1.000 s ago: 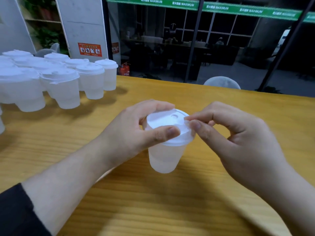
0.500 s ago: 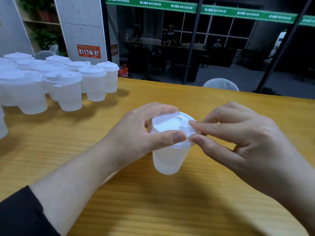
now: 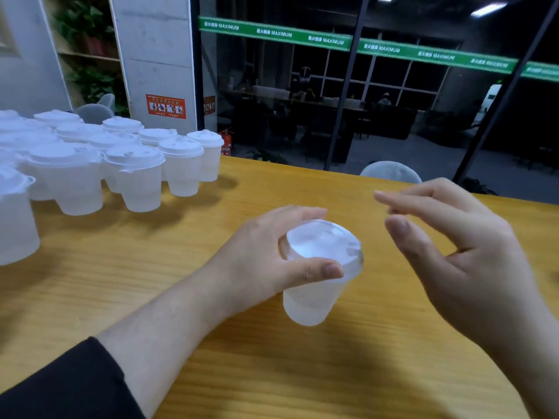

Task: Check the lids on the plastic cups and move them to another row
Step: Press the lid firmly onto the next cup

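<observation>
Since half a second ago my right hand [image 3: 459, 237] has let go of the lid's edge and pulled away to the right; it now hangs beside the cup, touching nothing, fingers loosely extended and thumb apart from them. My left hand [image 3: 266, 261] grips the translucent white plastic cup [image 3: 311, 300] near its top, thumb curled across the near rim and fingers wrapped round the far side. I see the round white plastic lid [image 3: 322, 244] seated on the cup. The cup's long axis runs roughly vertical, leaning a little, lid end up and toward me, narrow base down over the yellow wooden table [image 3: 302, 373]; whether the base touches the wood I cannot tell. Well apart, at the far left, stands a cluster of lidded white plastic cups [image 3: 99, 164].
</observation>
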Demonstrator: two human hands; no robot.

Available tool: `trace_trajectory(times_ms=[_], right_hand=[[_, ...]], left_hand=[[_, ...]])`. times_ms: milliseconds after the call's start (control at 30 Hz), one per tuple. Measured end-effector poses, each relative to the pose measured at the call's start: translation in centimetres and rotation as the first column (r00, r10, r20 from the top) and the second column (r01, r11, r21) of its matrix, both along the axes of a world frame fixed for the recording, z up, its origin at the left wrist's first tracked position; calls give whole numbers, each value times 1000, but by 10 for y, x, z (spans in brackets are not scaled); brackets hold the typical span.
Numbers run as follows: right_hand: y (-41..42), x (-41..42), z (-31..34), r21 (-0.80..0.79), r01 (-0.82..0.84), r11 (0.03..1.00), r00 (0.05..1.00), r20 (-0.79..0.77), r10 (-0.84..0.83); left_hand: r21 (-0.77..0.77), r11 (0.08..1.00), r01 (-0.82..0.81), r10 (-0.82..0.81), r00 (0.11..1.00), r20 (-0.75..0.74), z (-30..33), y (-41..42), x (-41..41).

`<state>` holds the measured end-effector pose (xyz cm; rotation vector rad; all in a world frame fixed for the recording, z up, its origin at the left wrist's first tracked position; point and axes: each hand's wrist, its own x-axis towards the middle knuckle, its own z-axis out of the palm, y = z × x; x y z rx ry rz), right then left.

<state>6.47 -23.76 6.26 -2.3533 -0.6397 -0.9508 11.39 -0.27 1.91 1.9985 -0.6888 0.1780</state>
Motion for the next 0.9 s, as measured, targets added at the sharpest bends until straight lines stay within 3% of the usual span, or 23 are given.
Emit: trace_trajectory(times_ms=[67,167,267,400,533,600,700,800,900], right_hand=[[4,6,5,-36,-39,999,983,-183,32],[15,17,9,-167,-192,967,855,-512,81],[26,22,14,-228,-264,937,761,-646,57],[36,23,4,-193,-217,957,820,-568,72],[33,25,-7,159,-62,985,888,-442,127],[32,25,-5,281,-30,959,896,-418,150],[33,22,-2,336,-24,942,882,-437,178],[33,19,-1,362,-41,931,873,-440,210],[34,18,-1,383,-58,922,848,-469,249]], left_hand=[[-96,995,21,-21,1000,-1,-2,-1,0],[-297,948,-116,103,993,-59,-3,0,7],[-316,909,-273,202,949,-241,-4,-1,15],[-261,931,-257,96,859,-503,-11,-6,15],[-370,922,-111,-141,796,-589,-11,-14,9],[-520,852,-54,-329,719,-613,-10,-16,4],[-674,735,-67,-518,586,-623,-9,-22,-4],[-718,674,-174,-559,516,-649,-6,-28,-12],[-678,677,-287,-485,519,-704,-4,-32,-15]])
